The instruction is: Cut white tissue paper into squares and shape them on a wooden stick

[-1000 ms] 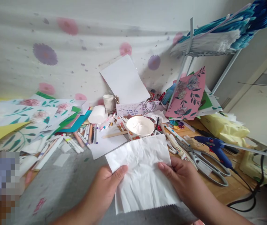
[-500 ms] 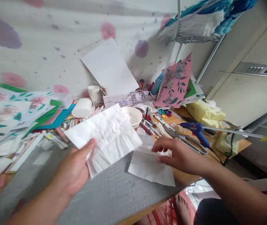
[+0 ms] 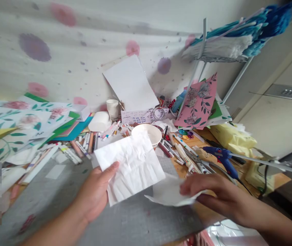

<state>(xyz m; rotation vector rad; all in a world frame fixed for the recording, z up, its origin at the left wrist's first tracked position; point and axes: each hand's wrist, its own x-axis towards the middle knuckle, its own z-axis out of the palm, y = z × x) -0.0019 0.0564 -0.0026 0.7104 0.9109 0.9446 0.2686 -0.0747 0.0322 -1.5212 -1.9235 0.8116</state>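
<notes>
In my left hand (image 3: 98,191) is a crumpled white tissue sheet (image 3: 130,167), pinched at its left edge with the thumb on top. My right hand (image 3: 210,193) grips the right edge of a second white paper sheet (image 3: 169,193), which is bent and partly lifted from the grey cutting mat (image 3: 105,225). The two sheets are close together, the left one slightly overlapping the other from my view. Just behind the tissue stands a white paper bowl (image 3: 155,135), its front partly covered by the sheet.
Markers (image 3: 70,153) lie scattered at the left, near painted flower papers (image 3: 23,136). Scissors (image 3: 207,167) and a blue glue gun (image 3: 221,157) lie at the right. Behind are stacked paper cups (image 3: 112,109), a white board (image 3: 133,83) and a pink flower card (image 3: 199,102).
My right hand has closed on the second sheet and raised its right edge off the mat. The left hand still holds its tissue. The camera view has shifted a little.
</notes>
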